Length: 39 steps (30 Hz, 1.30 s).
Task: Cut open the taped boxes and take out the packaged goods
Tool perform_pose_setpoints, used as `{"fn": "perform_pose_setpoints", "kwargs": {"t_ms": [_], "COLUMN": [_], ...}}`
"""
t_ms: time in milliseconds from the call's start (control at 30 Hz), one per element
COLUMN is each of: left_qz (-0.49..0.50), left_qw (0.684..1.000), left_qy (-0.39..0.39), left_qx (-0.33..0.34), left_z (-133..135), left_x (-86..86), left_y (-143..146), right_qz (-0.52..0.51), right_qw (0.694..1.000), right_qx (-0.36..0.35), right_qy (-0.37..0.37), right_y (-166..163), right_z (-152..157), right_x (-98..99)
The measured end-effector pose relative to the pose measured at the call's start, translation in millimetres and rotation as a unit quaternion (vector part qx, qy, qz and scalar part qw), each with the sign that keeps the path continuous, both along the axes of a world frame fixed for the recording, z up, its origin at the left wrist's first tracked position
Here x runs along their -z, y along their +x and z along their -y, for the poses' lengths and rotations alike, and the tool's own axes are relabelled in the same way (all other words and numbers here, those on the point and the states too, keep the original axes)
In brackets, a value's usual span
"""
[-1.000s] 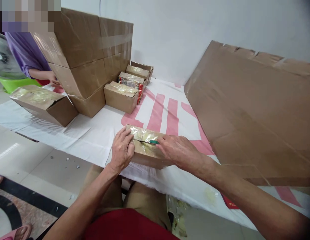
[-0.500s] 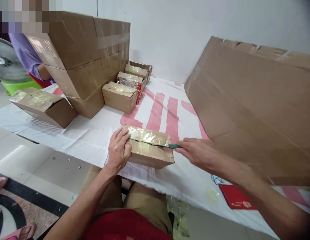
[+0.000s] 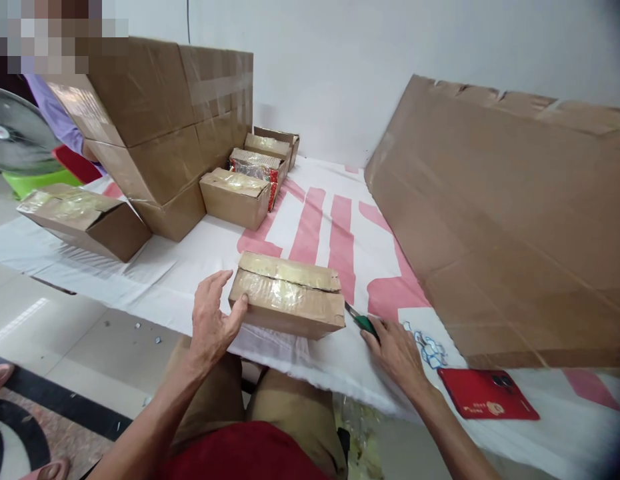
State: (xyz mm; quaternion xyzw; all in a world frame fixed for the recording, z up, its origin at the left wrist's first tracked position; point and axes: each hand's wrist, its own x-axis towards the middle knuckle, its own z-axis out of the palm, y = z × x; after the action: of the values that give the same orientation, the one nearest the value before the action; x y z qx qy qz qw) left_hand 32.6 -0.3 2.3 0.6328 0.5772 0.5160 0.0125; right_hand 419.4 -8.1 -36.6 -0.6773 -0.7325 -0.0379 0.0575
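A small cardboard box point(image 3: 290, 300) with clear tape over its top lies in front of me, a slit running lengthwise between its top flaps. My left hand point(image 3: 215, 320) is at the box's left end, fingers spread, the thumb tip at the front upper edge. To the right of the box, low over the cloth, my right hand point(image 3: 396, 350) has its fingers on the green handle of a knife point(image 3: 364, 324). The thin blade points left toward the box's right end.
Stacked cartons point(image 3: 155, 127) rise at the back left, with a row of small boxes point(image 3: 235, 197) beside them and another box point(image 3: 85, 217) left. Right stand a large cardboard sheet point(image 3: 510, 227) and a red phone point(image 3: 487, 395). A person's purple sleeve point(image 3: 60, 113) shows behind the cartons.
My right hand has drawn the knife out of the slit and down to the right of the box. My left hand has loosened from the box top and spread its fingers.
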Motion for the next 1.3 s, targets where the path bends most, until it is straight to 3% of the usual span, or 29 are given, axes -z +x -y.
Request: {"fn": "perform_pose_setpoints", "kwargs": {"t_ms": [100,233,300,400,500,567,667,767,933,1000,1100,1200,1300], "left_qz": [0.012,0.091,0.188,0.296,0.277,0.257,0.247,0.225,0.164,0.155,0.161,0.179,0.203], "left_qw": [0.999,0.993,0.972,0.924,0.926,0.932,0.937,0.945,0.955,0.956,0.955,0.95,0.952], "left_qy": [-0.025,-0.063,-0.108,-0.167,-0.165,-0.156,-0.133,-0.109,-0.094,-0.091,-0.089,-0.089,-0.096], "left_qx": [0.02,0.041,0.089,0.177,0.196,0.203,0.207,0.211,0.23,0.231,0.233,0.24,0.209], "left_z": [4,2,0,0,3,5,6,4,0,-1,-1,0,-2], "left_x": [0.1,-2.8,-4.9,-8.0,-8.2,-6.1,-0.9,3.9,7.3,7.5,9.5,18.9,36.9], "left_y": [-2,1,0,-7,-15,-17,-17,-17,-21,-22,-22,-21,-17], "right_qz": [-0.113,-0.25,-0.284,-0.372,-0.45,-0.465,-0.416,-0.29,-0.162,-0.104,-0.015,0.017,0.042], "right_qw": [0.992,0.96,0.947,0.91,0.856,0.84,0.865,0.899,0.955,0.968,0.969,0.962,0.938], "right_qx": [-0.036,-0.122,-0.136,-0.163,-0.255,-0.27,-0.251,-0.279,-0.239,-0.215,-0.224,-0.265,-0.314], "right_qy": [0.031,0.04,0.055,0.077,-0.011,-0.07,-0.124,-0.173,-0.071,-0.072,-0.099,-0.07,-0.14], "right_y": [-13,-61,-80,-82,-68,-68,-89,-117,-136,-135,-136,-144,-162], "right_z": [-5,-9,-7,0,7,9,6,-7,-51,-67,-77,-77,-79], "right_x": [-37.3,-89.4,-98.8,-100.6,-107.2,-117.5,-132.3,-136.1,-126.9,-125.4,-128.8,-134.5,-133.9]}}
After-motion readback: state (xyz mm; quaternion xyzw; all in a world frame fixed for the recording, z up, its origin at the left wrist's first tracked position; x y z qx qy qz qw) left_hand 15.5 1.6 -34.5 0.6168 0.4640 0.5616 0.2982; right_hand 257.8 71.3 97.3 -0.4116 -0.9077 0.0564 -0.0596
